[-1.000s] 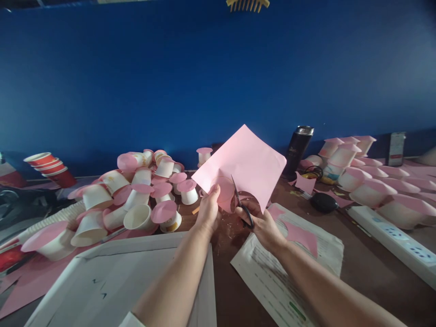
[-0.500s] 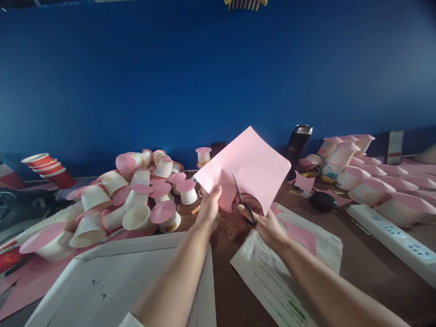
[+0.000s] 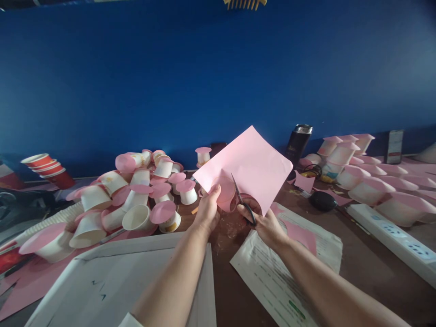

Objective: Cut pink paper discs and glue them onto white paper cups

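Observation:
A pink paper sheet (image 3: 250,163) is held up over the brown table. My left hand (image 3: 207,210) pinches its lower left part, where a rounded flap is cut partly free. Black-handled scissors (image 3: 242,202) are gripped in my right hand (image 3: 265,223), and their blades reach up into the sheet just right of my left thumb. The lower edge of the sheet hides part of my right fingers.
A heap of white paper cups with pink discs (image 3: 136,200) lies at the left, red cups (image 3: 47,168) beyond it. More pink-topped cups (image 3: 357,172), a black flask (image 3: 297,143), a black mouse (image 3: 323,200) and a white power strip (image 3: 391,236) are at the right. Printed paper (image 3: 282,268) and a white board (image 3: 112,281) lie near me.
The sheet has turned and shifted slightly to the right, and the scissors have moved a little along the curved cut. Both hands keep their hold.

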The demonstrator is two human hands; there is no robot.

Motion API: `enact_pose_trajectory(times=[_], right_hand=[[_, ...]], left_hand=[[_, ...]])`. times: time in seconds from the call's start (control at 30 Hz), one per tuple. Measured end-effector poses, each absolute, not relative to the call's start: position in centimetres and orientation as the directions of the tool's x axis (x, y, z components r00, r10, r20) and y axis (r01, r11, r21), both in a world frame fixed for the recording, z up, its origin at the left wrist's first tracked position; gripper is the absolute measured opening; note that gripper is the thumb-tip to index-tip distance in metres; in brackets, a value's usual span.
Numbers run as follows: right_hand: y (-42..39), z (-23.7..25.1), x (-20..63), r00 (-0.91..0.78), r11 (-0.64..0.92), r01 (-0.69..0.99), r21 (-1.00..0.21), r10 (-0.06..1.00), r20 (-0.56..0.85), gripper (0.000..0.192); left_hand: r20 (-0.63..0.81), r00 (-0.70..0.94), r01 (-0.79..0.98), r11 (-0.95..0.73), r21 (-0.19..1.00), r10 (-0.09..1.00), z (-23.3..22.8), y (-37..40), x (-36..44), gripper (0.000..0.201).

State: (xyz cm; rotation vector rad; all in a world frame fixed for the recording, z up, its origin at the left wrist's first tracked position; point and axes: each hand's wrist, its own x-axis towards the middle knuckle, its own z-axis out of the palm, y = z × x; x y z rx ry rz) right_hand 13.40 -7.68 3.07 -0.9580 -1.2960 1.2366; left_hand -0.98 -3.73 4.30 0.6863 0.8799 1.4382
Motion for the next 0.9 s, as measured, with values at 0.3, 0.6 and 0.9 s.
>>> enact_pose_trajectory(times=[0.3,0.6,0.9], right_hand=[[-8.1,3.8,13.4,-0.131,0.13,-0.055,-0.99,0.982,0.136,0.038],[-8.3,4.3,13.6,-0.152,0.166,0.023,-0.986,0.975,0.16,0.042],[-8.1,3.9,13.5,-0.132,0.197,0.042,-0.98,0.973,0.19,0.039]], left_hand=[[-0.033,-0.06,-0.572,-0.007,0.82,0.998,4.3,-3.7,-1.1,0.045],[0.013,-0.047,-0.553,-0.037,0.832,0.999,3.9,-3.3,-1.5,0.046],[-0.042,-0.092,-0.528,-0.013,0.849,0.995,4.3,-3.2,-1.8,0.04]])
